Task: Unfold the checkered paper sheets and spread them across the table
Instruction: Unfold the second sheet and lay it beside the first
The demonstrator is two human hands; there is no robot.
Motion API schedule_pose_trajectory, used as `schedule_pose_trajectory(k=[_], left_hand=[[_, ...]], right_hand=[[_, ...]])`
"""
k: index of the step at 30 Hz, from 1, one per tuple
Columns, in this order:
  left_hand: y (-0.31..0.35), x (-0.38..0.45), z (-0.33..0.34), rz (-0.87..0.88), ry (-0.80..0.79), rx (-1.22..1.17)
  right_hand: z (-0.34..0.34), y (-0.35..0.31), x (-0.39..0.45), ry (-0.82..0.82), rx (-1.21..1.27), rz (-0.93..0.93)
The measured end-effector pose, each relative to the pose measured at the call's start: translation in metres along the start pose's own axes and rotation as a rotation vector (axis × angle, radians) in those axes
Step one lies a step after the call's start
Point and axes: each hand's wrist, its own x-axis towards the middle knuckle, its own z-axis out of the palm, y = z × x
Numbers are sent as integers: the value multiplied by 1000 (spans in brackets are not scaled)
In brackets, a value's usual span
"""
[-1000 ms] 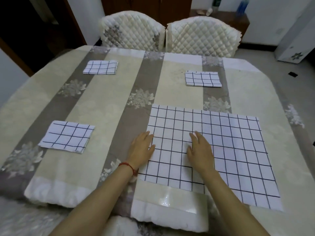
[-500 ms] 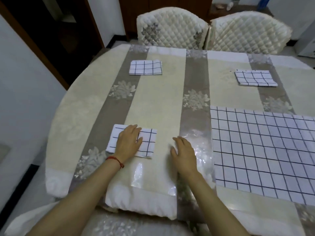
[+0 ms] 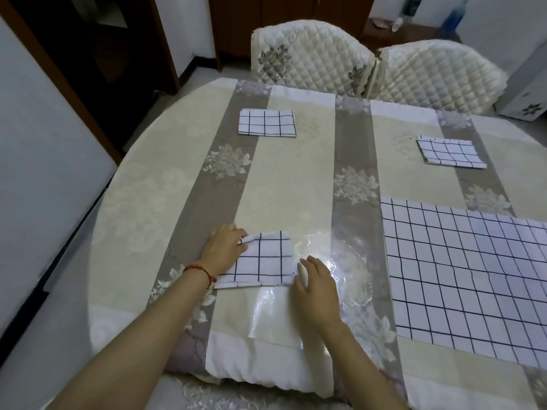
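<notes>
A folded checkered sheet (image 3: 263, 258) lies near the table's front edge. My left hand (image 3: 223, 249) pinches its upper left corner, which is slightly lifted. My right hand (image 3: 315, 284) lies flat on the table with straight fingers, its fingertips at the sheet's lower right corner. A large unfolded checkered sheet (image 3: 467, 276) is spread flat at the right. Two more folded checkered sheets lie farther back, one at the far left (image 3: 267, 122) and one at the far right (image 3: 450, 152).
The round table (image 3: 284, 184) wears a striped beige and grey cloth under clear plastic. Two quilted white chairs (image 3: 310, 57) stand at its far side. A dark doorway and a wall are at the left, with floor beyond the table's left rim.
Both hands left the spread sheet and moved left to the folded sheet. The left hand now pinches its corner, and the right hand has reached its right edge.
</notes>
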Motion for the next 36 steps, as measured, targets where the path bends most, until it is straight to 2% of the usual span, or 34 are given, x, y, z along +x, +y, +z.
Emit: schedule_pose_trajectory(k=[2,7,12,15,17,20,23,26,29,32,36], left_hand=[[2,-4,-4,60,2,-124],[17,-22,-17,100,44,-469],[37,-39,-29,19,152,-714],[48,-47,-26,-62,199,-708],[57,-54,-20,-128,241,-612],[92,-75,-19,-110,344,-526],[138,-96,-25,-94,290,-655],[171,-107,-29,-175,143,-943],[191,-112,-30,-247,78,-1131],[201,-115,-28,-268,74,-1171],[200,-111,-23,-289,127,-1077]], right_hand=[[-3,-1,0,13,90,5],[-26,-12,-1,-42,619,149],[-56,-20,-14,-50,780,142],[-74,-24,-21,9,818,118],[-84,-27,-24,50,809,88],[-94,-30,-28,111,757,21],[-106,-32,-35,130,713,-34],[-119,-36,-47,99,652,-90],[-133,-35,-57,61,632,-118],[-145,-31,-64,16,616,-128],[-156,-21,-67,-4,631,-98]])
